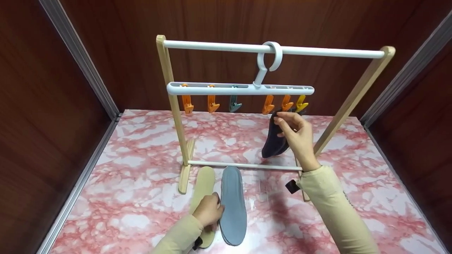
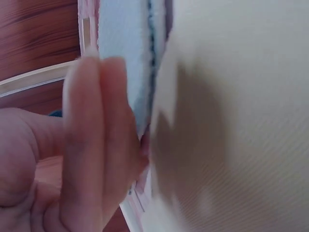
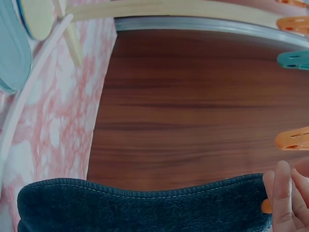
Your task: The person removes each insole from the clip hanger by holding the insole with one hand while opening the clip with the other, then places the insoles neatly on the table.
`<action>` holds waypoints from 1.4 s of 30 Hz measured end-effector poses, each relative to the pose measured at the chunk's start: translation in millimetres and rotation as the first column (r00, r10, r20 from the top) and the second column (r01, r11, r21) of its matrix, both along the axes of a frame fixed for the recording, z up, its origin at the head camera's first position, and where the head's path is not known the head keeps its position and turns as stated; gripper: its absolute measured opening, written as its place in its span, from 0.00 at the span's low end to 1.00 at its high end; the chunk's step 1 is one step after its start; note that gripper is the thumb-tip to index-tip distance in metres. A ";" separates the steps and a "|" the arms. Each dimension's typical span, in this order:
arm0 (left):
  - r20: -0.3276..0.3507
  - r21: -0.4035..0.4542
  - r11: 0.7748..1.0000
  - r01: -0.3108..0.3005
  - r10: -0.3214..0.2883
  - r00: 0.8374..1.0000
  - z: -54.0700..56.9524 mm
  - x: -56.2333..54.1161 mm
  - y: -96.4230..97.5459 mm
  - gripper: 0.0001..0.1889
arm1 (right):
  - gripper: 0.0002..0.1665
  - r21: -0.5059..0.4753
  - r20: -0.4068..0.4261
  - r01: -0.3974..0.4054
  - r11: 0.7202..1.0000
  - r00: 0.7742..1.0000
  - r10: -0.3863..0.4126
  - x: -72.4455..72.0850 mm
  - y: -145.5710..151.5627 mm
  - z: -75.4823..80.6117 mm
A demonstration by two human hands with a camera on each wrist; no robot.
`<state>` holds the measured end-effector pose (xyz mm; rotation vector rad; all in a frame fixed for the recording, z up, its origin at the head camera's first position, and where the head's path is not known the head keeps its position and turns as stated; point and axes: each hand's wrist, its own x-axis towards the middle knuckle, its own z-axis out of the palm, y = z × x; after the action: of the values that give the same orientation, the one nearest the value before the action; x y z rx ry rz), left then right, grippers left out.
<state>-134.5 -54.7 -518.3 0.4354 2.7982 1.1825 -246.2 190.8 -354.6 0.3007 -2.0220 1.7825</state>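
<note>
A dark navy fuzzy insole (image 1: 270,143) hangs below the right end of the clip hanger (image 1: 219,90), with another dark layer behind it. My right hand (image 1: 296,132) pinches its upper end just under the orange clips (image 1: 287,103). In the right wrist view, an orange tip (image 3: 266,206) shows against the dark insole (image 3: 145,208) beside the fingers. My left hand (image 1: 208,210) lies low over a beige insole (image 1: 205,180), beside the grey-blue insole (image 1: 233,208). Straight fingers (image 2: 113,135) of that hand show in the left wrist view, near the insole edges.
A wooden stand with a white top rod (image 1: 219,46) carries the hanger by its hook. Orange and teal clips (image 1: 234,104) hang on the left half, a yellow clip (image 1: 301,103) at the far right. A white lower rod (image 1: 247,165) crosses behind the insoles.
</note>
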 end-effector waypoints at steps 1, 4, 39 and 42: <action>-0.004 0.000 1.000 -0.007 0.007 1.000 1.7 -1.2 0.3 0.07 | 0.12 -0.003 -0.003 -0.002 1.000 1.000 0.002 0.1 0.3 0.0; -0.032 -0.011 1.000 -0.022 0.022 0.999 7.5 -6.3 1.7 0.09 | 0.12 -0.009 -0.008 -0.006 1.000 1.000 0.006 0.2 1.1 0.0; -0.204 0.104 0.995 -0.009 0.031 0.978 31.7 -87.2 67.5 0.07 | 0.11 -0.025 -0.037 0.053 0.998 0.998 -0.054 3.8 16.8 -6.3; -0.174 0.091 0.996 -0.015 0.031 0.984 33.1 -91.5 72.0 0.09 | 0.11 -0.041 -0.039 0.064 0.997 0.997 -0.065 4.4 18.3 -6.5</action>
<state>-226.0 17.3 -485.2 0.5405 2.9114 1.3417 -241.8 209.1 -361.1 0.2544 -1.9443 1.7607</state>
